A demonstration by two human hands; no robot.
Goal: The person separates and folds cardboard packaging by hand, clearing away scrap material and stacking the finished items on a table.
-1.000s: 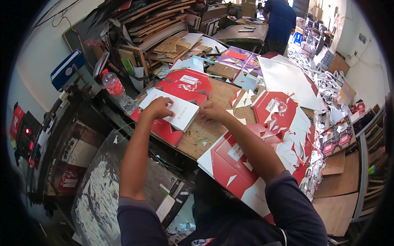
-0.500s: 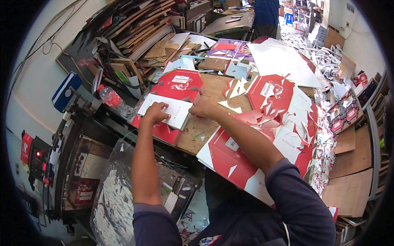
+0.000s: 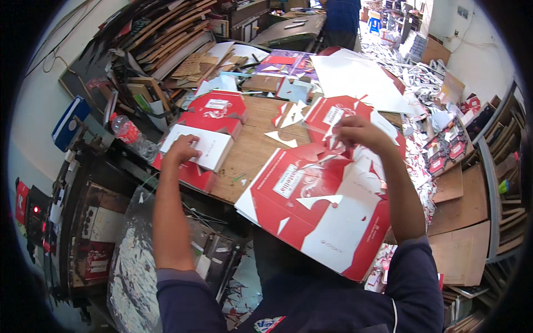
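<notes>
At the far left a plastic bottle with a red label lies at the bench edge. My left hand rests, fingers curled, on the white face of the top blank in the small stack of folded red-and-white cartons; it presses down more than it grips, as it did a moment ago. The change is on the other side: my right hand has moved off that stack and across the bare wood to the right, and is now pinched shut on a white scrap sliver above the big flat red die-cut sheet that hangs over the near edge toward me. So I judge I've gone from squaring the stack to stripping waste. White offcuts lie between.
</notes>
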